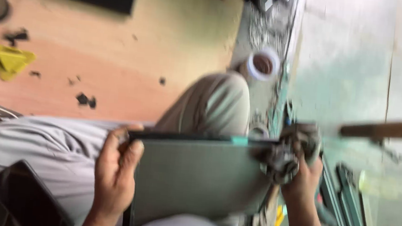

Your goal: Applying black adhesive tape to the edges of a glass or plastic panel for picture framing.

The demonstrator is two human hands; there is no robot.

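The picture is blurred. A flat grey-green panel (196, 175) with a dark frame rests across my lap. My left hand (115, 168) grips the panel's left edge, thumb over the front face. My right hand (303, 176) is at the panel's right end, closed around a dark grey lumpy tool or fitting (286, 153) that sits against the panel's corner. What exactly that object is cannot be made out.
My grey-trousered legs (54, 149) fill the lower left. A dark tablet-like slab (27, 195) lies at bottom left. A white tape roll (263, 64), a yellow scrap (11, 61), a brown wooden handle (381, 129) and green metal frame pieces (347, 201) lie around.
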